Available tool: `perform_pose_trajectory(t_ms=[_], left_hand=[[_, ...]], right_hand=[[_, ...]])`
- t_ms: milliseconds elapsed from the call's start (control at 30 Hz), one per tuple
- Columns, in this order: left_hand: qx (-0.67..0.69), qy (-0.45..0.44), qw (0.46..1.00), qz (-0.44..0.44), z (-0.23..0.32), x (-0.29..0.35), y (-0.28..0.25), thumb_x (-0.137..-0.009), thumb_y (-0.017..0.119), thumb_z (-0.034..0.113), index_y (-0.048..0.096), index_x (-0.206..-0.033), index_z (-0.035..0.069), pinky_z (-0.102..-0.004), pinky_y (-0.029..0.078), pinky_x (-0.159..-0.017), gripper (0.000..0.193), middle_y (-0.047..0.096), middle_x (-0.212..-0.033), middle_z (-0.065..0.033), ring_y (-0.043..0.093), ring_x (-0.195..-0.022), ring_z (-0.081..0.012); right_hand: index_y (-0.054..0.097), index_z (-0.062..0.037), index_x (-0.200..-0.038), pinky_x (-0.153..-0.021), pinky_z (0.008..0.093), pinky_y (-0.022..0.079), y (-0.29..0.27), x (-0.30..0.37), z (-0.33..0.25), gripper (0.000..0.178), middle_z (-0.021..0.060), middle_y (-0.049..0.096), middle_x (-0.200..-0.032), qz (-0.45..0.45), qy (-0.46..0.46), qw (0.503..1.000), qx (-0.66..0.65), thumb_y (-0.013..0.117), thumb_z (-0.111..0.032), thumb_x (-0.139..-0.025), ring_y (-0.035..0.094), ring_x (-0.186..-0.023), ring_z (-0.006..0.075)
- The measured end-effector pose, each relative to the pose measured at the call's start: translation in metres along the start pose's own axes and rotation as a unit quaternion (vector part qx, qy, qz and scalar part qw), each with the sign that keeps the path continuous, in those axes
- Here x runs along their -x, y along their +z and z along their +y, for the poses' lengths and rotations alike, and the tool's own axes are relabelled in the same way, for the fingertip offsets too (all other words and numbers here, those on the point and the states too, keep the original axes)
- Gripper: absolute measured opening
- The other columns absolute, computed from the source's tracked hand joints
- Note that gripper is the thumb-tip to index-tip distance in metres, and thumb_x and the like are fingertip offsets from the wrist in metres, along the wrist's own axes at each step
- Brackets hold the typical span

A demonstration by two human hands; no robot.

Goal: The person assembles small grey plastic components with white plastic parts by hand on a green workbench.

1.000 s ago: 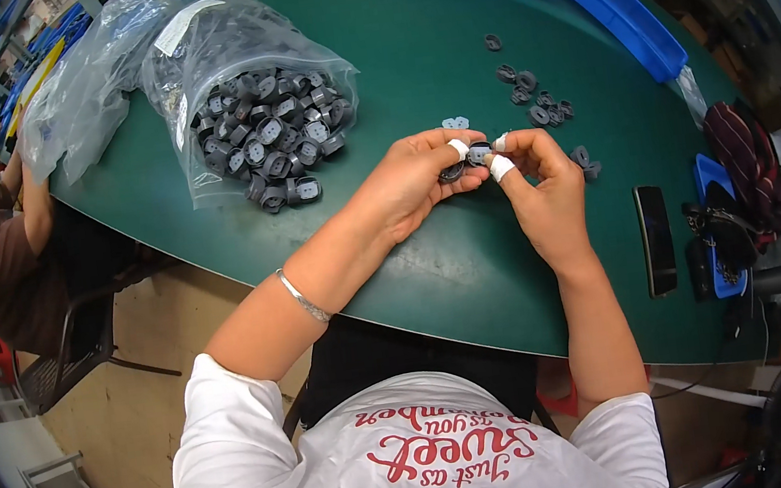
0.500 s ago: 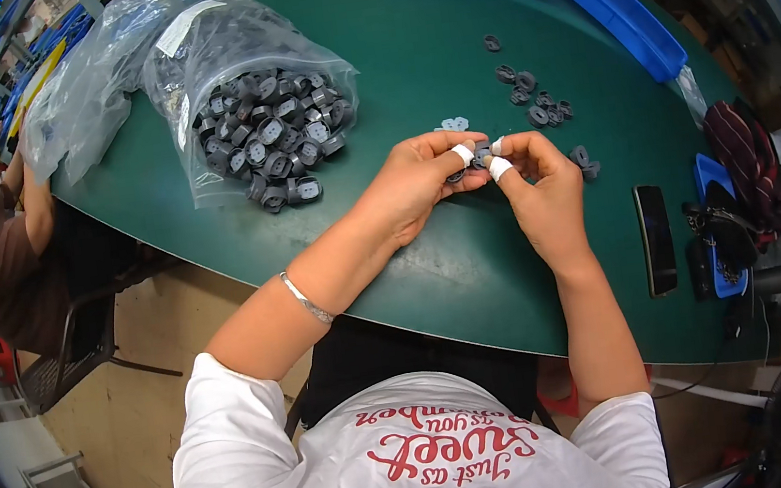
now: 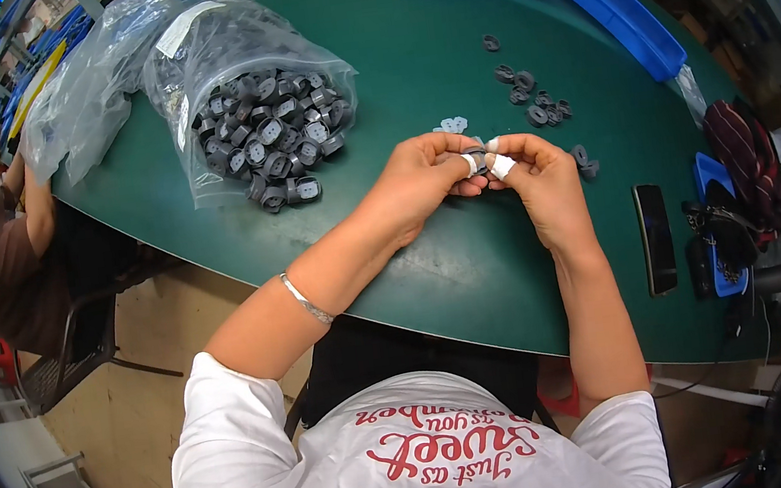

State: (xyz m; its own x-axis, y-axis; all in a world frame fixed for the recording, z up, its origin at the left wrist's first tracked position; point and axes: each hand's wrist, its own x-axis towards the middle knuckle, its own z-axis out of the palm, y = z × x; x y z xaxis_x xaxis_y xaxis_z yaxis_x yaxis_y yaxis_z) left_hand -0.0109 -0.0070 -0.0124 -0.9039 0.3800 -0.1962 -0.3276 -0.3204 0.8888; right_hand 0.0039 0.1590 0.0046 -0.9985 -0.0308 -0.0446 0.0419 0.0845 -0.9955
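Your left hand [image 3: 422, 182] and your right hand [image 3: 546, 178] meet at one small, dark grey, plastic-looking part [image 3: 481, 159]

You hold this part between your two hands, above the smooth green desk [image 3: 408, 66]. Your left hand is grasping it with thumb and fingers from one side; your right hand pinches it from the other side. Probably the left one gives support and the right one steadies, but how strongly each presses I cannot tell, because the fingers cover most of the part. White wrapping [image 3: 502, 166] is around some of your fingers, maybe for protecting the skin.

Just beyond your left hand lie flat, light grey plates [image 3: 456, 125], perhaps so near for easy reaching. Beyond your right hand, dark grey, ring-shaped pieces [image 3: 525, 81] are spread loosely, which makes each one simple to pick. Well to the left of your left hand, a transparent plastic bag [image 3: 239, 38] lies with its mouth open, so the many dark grey, round parts with pale faces [image 3: 269, 130] are accessible.
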Motion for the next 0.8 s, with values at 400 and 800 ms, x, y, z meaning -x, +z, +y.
perform_pose_trajectory(t_ms=[400,800], left_hand=[[-0.062,0.035,0.997,0.023,-0.002,0.0,0.001,-0.09,0.058,0.003,0.055,-0.109,-0.006,-0.0216,0.052,-0.066,0.021,0.063,-0.088,-0.0083,0.062,-0.075,-0.0109],[0.017,0.063,0.998,0.023,-0.007,0.002,0.004,-0.09,0.049,-0.001,0.057,-0.104,-0.005,-0.0224,0.049,-0.063,0.017,0.062,-0.088,-0.0096,0.057,-0.071,-0.0098]], right_hand=[[0.062,0.0046,-0.101,-0.068,0.0222,0.052,0.002,-0.002,0.003,0.013,0.0069,0.066,-0.088,-0.025,-0.018,1.0,-0.008,0.059,-0.001,-0.09,0.062,-0.074,0.0092],[0.06,0.0024,-0.101,-0.071,0.0222,0.049,0.006,0.006,0.004,0.012,0.0036,0.061,-0.09,-0.012,-0.071,0.997,0.014,0.058,0.0,-0.09,0.058,-0.08,0.0087]])
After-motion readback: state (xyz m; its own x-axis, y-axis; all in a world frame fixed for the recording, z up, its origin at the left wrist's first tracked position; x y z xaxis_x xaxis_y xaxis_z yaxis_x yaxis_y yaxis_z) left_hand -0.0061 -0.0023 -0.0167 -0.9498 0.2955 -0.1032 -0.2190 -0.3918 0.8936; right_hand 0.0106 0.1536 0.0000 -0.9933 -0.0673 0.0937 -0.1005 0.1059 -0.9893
